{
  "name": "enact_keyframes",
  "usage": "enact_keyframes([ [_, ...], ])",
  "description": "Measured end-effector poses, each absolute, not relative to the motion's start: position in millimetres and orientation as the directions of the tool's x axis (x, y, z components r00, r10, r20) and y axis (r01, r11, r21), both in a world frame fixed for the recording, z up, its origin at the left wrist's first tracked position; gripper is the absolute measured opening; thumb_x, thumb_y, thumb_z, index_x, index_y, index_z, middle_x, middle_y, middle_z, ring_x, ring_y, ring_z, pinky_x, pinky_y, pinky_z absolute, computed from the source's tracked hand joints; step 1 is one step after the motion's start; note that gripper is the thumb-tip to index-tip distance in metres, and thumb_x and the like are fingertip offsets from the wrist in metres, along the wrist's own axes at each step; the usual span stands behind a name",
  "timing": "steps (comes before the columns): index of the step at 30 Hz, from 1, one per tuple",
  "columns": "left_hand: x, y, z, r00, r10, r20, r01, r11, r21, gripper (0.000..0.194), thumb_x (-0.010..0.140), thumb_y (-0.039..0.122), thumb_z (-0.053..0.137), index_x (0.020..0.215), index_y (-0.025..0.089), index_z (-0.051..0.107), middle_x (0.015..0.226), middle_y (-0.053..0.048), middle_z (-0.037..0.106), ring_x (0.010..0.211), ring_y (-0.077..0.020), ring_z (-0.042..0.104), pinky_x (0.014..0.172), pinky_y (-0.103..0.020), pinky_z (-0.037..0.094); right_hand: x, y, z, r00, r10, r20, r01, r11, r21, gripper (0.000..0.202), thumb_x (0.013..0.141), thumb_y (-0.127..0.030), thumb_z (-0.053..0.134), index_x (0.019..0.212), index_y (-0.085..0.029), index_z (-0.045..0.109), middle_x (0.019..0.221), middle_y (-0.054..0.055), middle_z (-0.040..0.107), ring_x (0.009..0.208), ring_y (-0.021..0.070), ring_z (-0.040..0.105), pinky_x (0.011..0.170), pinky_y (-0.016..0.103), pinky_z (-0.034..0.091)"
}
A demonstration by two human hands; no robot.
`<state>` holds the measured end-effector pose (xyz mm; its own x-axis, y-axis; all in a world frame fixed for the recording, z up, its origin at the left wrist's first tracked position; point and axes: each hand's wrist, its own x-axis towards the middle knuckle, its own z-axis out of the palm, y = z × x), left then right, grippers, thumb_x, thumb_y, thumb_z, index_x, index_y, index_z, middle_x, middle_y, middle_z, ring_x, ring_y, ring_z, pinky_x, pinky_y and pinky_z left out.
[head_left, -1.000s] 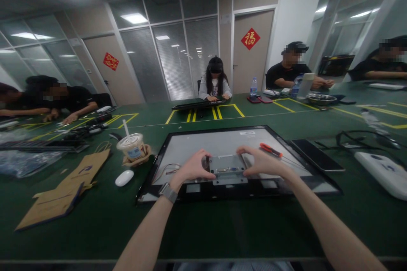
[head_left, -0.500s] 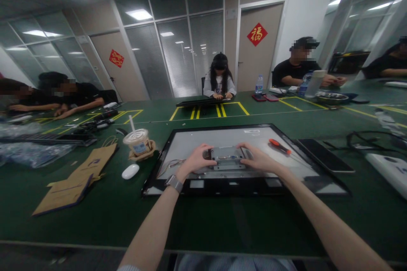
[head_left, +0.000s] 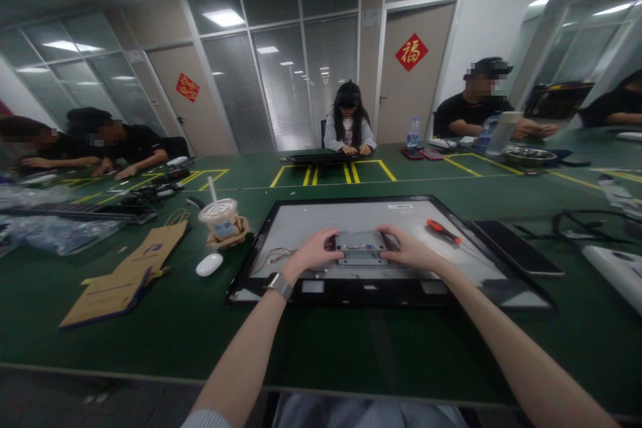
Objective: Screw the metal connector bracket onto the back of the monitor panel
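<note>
Both hands grip a grey metal bracket [head_left: 359, 249] with ports along its near side, over the back of a flat display panel [head_left: 321, 214]. My left hand [head_left: 315, 251] closes on its left end, thumb at the near side and fingers behind. At the opposite end, my right hand [head_left: 412, 247] holds it the same way. Whether the bracket rests on the panel or sits just above it, I cannot tell. On the panel's right part lies a screwdriver [head_left: 444, 231] with an orange and black handle. Thin wires [head_left: 279, 254] show left of my left hand.
Left of the panel are a white mouse [head_left: 209, 265], a drink cup [head_left: 221, 219] with a straw and a brown paper bag [head_left: 145, 261]. A black phone [head_left: 516, 247] and cables [head_left: 592, 221] lie to the right. Several people sit around the green table [head_left: 321, 341].
The view has shifted slightly, so most things appear a little further right. Both hands keep their hold on the metal bracket, which shows no clear movement on the panel.
</note>
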<state>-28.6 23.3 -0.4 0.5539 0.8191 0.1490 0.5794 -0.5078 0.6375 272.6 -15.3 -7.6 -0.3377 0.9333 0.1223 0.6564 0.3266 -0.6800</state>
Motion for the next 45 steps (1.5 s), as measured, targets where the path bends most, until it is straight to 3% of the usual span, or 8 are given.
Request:
enact_keyframes([
  [10, -31.8, 7.2, 28.8, 0.550, 0.808, 0.211, 0.556, -0.543, 0.629, 0.065, 0.073, 0.043, 0.084, 0.131, 0.020, 0.067, 0.134, -0.010, 0.066, 0.123, -0.0295, 0.061, 0.110, -0.042, 0.045, 277.2, -28.3, 18.1, -0.309, 0.943, 0.123, 0.582, 0.290, -0.760, 0.068, 0.069, -0.047, 0.077, 0.128, -0.021, 0.055, 0.140, 0.015, 0.059, 0.136, 0.0346, 0.052, 0.119, 0.053, 0.033],
  [15, -33.8, -2.0, 38.0, 0.602, 0.785, 0.150, 0.542, -0.539, 0.644, 0.069, 0.066, 0.046, 0.088, 0.127, 0.020, 0.069, 0.126, -0.008, 0.069, 0.117, -0.0299, 0.063, 0.105, -0.041, 0.047, 282.3, -40.7, 30.0, -0.374, 0.926, 0.055, 0.556, 0.271, -0.786, 0.067, 0.065, -0.044, 0.082, 0.123, -0.022, 0.058, 0.132, 0.011, 0.063, 0.136, 0.0327, 0.052, 0.120, 0.052, 0.031],
  [23, -29.4, 0.1, 19.6, 0.629, 0.769, 0.120, 0.556, -0.551, 0.622, 0.068, 0.064, 0.036, 0.089, 0.127, 0.019, 0.068, 0.120, -0.007, 0.064, 0.109, -0.0275, 0.063, 0.097, -0.039, 0.051, 271.7, -47.4, 30.9, -0.333, 0.943, 0.001, 0.695, 0.246, -0.676, 0.061, 0.062, -0.029, 0.077, 0.120, -0.024, 0.059, 0.127, 0.008, 0.065, 0.118, 0.0324, 0.061, 0.104, 0.047, 0.047],
  [31, -27.0, -2.1, 23.1, 0.618, 0.764, 0.188, 0.545, -0.588, 0.598, 0.067, 0.066, 0.031, 0.086, 0.129, 0.020, 0.064, 0.120, -0.006, 0.060, 0.109, -0.0263, 0.060, 0.096, -0.038, 0.050, 268.6, -47.2, 32.5, -0.292, 0.952, 0.088, 0.720, 0.280, -0.635, 0.057, 0.061, -0.023, 0.074, 0.115, -0.026, 0.057, 0.127, 0.007, 0.064, 0.120, 0.0328, 0.059, 0.106, 0.045, 0.045],
  [45, -28.6, 1.1, 19.6, 0.637, 0.761, 0.126, 0.565, -0.571, 0.595, 0.070, 0.062, 0.038, 0.090, 0.126, 0.019, 0.067, 0.114, -0.005, 0.061, 0.104, -0.0265, 0.062, 0.093, -0.038, 0.051, 269.4, -47.3, 31.9, -0.321, 0.947, 0.009, 0.741, 0.257, -0.620, 0.056, 0.061, -0.026, 0.075, 0.114, -0.024, 0.058, 0.122, 0.007, 0.067, 0.106, 0.0307, 0.065, 0.095, 0.040, 0.050],
])
